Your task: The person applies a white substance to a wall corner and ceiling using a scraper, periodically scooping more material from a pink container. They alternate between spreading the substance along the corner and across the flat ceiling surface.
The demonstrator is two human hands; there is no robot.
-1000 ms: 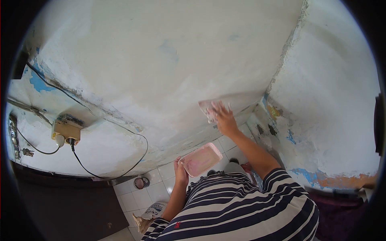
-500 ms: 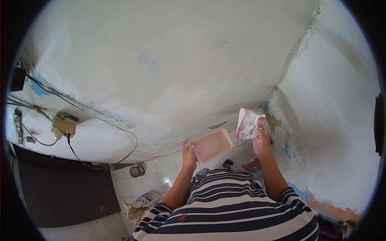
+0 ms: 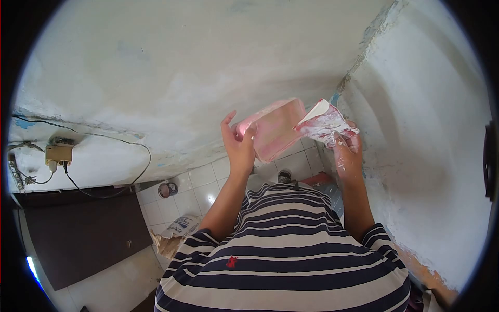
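My left hand (image 3: 239,148) grips pink tray (image 3: 273,130) by edge, fingers wrapped, tray tilted toward me at chest height for easy loading. My right hand (image 3: 347,156) holds smeared scraper (image 3: 325,124), fingers closed on it, blade edge touching tray rim. Plastered wall (image 3: 208,67) directly ahead.

Left hand (image 3: 238,144) raised, fingers upright, thumb curled in grip; forearm bare. Right hand (image 3: 347,153) raised beside it, fingers closed, plaster-smeared; both elbows bent at chest.
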